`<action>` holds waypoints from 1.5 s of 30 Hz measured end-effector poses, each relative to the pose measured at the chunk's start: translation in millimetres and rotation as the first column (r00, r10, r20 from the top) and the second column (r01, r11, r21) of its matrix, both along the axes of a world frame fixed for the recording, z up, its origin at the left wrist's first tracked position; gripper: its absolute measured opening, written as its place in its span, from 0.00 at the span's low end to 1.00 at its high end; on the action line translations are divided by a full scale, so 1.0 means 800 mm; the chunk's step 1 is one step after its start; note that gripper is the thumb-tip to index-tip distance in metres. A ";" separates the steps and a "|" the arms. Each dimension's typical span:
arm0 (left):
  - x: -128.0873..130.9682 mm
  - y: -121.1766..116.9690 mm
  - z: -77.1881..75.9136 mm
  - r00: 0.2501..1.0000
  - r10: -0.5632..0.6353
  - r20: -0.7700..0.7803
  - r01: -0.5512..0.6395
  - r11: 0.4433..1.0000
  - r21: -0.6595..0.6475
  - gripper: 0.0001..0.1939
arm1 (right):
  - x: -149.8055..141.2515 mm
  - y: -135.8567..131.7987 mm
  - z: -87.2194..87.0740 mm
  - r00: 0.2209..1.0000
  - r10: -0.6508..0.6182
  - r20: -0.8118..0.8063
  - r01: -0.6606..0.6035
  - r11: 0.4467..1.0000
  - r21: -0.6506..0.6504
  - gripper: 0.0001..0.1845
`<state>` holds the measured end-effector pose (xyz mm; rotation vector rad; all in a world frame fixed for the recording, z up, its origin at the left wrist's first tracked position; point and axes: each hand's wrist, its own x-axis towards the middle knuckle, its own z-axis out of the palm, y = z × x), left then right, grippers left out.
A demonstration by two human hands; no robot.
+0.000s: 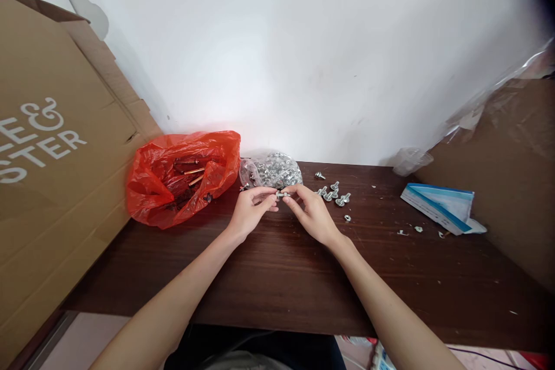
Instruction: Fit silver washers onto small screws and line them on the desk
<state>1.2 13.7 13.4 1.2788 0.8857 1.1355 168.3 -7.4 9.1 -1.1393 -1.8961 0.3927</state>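
Your bare forearms (165,295) are angling over the near edge of the dark wooden worktop (269,289). To the right of the red plastic bag (145,188), your left hand (250,208) and right hand (314,217) are both gripping a small metal bolt (281,195), pinching its opposite ends between thumb and fingers and holding it roughly level. Your fingertips are partly hiding it. You are probably handling something light, rigid and hard to break, though its smooth, shiny surface is likely making it a little slippery. Its two ends are seemingly offering the surest hold, leaving the middle free. Just right of the red plastic bag, a clear bag (281,169) is bulging with metal fasteners; farther right of it, loose bolts (341,200) are lying scattered.
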 end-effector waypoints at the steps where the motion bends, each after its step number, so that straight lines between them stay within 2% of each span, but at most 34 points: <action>1: 0.000 -0.001 0.002 1.000 -0.005 0.019 0.005 1.000 -0.020 0.14 | 0.000 0.000 0.000 1.000 -0.003 0.002 0.003 1.000 0.009 0.09; 8: 0.000 -0.003 0.005 0.997 -0.006 0.077 0.016 0.991 -0.131 0.17 | 0.001 -0.002 0.004 1.000 0.018 0.002 -0.018 0.999 0.036 0.10; 12: -0.001 -0.003 0.005 0.996 -0.011 0.091 0.024 0.988 -0.152 0.16 | 0.001 -0.003 0.005 0.999 0.035 -0.017 -0.035 0.998 0.045 0.09; 18: 0.000 -0.005 0.007 0.994 -0.027 0.109 0.037 0.995 -0.094 0.13 | 0.001 -0.003 0.004 0.999 0.032 -0.023 -0.031 0.998 0.062 0.08; 21: 0.000 -0.004 0.007 0.991 -0.001 0.134 0.007 0.999 -0.049 0.12 | 0.001 -0.002 0.003 0.999 0.032 -0.014 -0.031 0.997 0.074 0.08; 24: 0.000 -0.003 0.005 0.994 0.041 0.104 -0.034 0.997 -0.067 0.13 | 0.000 -0.002 0.002 0.999 0.033 -0.005 -0.033 0.996 0.084 0.08; 27: -0.001 -0.001 0.003 0.999 0.015 0.037 -0.011 0.994 -0.105 0.14 | 0.001 -0.003 0.002 0.999 0.033 0.002 -0.033 0.995 0.090 0.08; 32: -0.001 -0.002 0.004 0.999 -0.012 0.037 0.012 1.000 -0.012 0.14 | 0.001 -0.003 0.002 1.000 0.020 0.003 -0.020 0.995 0.098 0.08; 37: -0.001 -0.002 0.004 1.000 0.003 0.013 -0.002 0.998 -0.070 0.15 | 0.001 -0.003 0.002 1.000 0.015 0.006 -0.015 0.995 0.099 0.08; 42: -0.001 -0.001 0.000 1.000 -0.016 -0.005 0.016 0.999 0.033 0.15 | 0.001 -0.003 0.002 1.000 0.011 0.012 -0.012 0.995 0.104 0.08; 45: -0.001 -0.001 0.000 1.000 -0.006 -0.003 0.006 1.000 -0.007 0.15 | 0.000 -0.003 0.002 1.000 0.022 0.003 -0.022 0.994 0.110 0.08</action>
